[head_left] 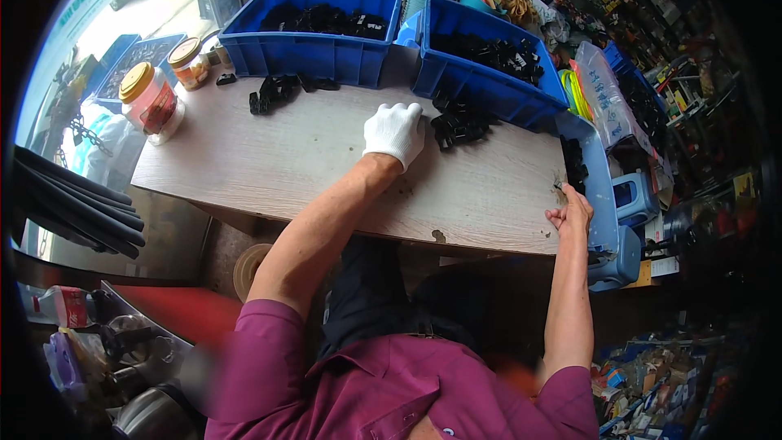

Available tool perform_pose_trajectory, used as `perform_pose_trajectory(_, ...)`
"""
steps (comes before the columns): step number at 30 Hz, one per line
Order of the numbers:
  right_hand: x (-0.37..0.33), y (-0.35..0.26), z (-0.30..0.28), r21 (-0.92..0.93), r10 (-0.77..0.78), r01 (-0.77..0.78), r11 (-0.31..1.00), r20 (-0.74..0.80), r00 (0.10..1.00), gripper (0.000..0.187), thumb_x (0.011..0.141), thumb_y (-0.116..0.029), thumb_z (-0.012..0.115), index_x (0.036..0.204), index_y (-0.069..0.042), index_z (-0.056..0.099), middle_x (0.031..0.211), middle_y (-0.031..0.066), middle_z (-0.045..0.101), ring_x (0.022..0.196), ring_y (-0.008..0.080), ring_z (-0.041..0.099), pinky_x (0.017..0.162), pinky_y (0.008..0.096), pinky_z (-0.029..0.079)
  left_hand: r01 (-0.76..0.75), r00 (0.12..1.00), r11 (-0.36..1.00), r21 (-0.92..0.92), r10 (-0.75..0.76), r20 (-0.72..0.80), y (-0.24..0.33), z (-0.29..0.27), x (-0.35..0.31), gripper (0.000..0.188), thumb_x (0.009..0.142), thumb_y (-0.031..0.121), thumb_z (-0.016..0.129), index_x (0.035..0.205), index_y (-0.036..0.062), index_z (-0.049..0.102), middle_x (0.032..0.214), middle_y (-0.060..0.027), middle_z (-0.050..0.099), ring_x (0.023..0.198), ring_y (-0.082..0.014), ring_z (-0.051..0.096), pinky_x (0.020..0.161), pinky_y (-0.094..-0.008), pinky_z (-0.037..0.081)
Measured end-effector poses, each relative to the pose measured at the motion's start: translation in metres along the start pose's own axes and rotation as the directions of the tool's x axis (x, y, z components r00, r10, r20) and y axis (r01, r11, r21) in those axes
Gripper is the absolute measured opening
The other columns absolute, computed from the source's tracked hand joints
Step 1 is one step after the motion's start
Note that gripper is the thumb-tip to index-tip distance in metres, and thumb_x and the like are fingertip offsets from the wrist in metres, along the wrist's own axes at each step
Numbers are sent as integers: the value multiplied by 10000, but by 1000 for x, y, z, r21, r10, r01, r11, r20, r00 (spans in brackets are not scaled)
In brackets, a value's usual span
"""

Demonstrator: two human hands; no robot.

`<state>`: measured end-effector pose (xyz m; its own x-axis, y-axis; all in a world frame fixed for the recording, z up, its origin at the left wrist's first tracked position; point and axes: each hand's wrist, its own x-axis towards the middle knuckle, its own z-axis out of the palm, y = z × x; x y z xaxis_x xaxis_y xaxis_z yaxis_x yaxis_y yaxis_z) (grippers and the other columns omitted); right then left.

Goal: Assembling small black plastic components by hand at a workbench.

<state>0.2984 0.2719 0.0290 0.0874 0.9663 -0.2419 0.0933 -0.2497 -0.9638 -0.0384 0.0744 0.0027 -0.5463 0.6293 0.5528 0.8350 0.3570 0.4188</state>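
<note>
My left hand (394,134), in a white knitted glove, is closed in a fist over the middle of the pale wooden table (326,171). Whether anything is inside it is hidden. Just to its right lies a pile of small black parts (460,125), apparently plastic. My right hand (573,212) is bare, at the table's right end beside a light blue bin (601,195) with more black parts (574,165). Its thumb and fingers are drawn together around something small and dark at the fingertips, too small to name.
Two deep blue crates (305,61) (489,90) of black parts line the far edge. More black parts (281,91) lie before the left crate. Two lidded jars (151,106) (189,65) stand at the far left. A blue stool (631,200) is beyond the right end.
</note>
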Motion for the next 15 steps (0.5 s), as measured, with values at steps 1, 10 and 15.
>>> perform_pose_trajectory(1, 9, 0, -7, 1, 10, -10, 1000, -57, 998, 293, 852, -255, 834, 1005, -55, 683, 490, 31, 389, 421, 202, 498, 486, 411, 591, 16, 1000, 1000, -7, -16, 15, -3, 1, -1, 104, 903, 213, 643, 925, 122, 686, 908, -145, 730, 890, -389, 693, 736, -499, 585)
perform_pose_trajectory(10, -2, -2, -2, 56, -35, 32, 998, 43, 998, 315, 862, -263, 828, 1093, -98, 692, 508, 16, 422, 464, 186, 511, 559, 436, 606, -13, 987, 983, -183, 42, 158, -9, -17, -21, 157, 932, 185, 620, 946, 112, 758, 981, -144, 730, 942, -389, 685, 844, -475, 565)
perform_pose_trajectory(15, -58, 1, 50, -30, -10, 26, 999, 446, 895, 375, 877, -212, 809, 1163, -43, 635, 509, -17, 464, 436, 142, 554, 537, 379, 613, -73, 984, 982, -174, 42, -171, -39, -29, -10, 153, 915, 157, 650, 1037, 137, 740, 1071, -92, 711, 975, -353, 653, 846, -447, 566)
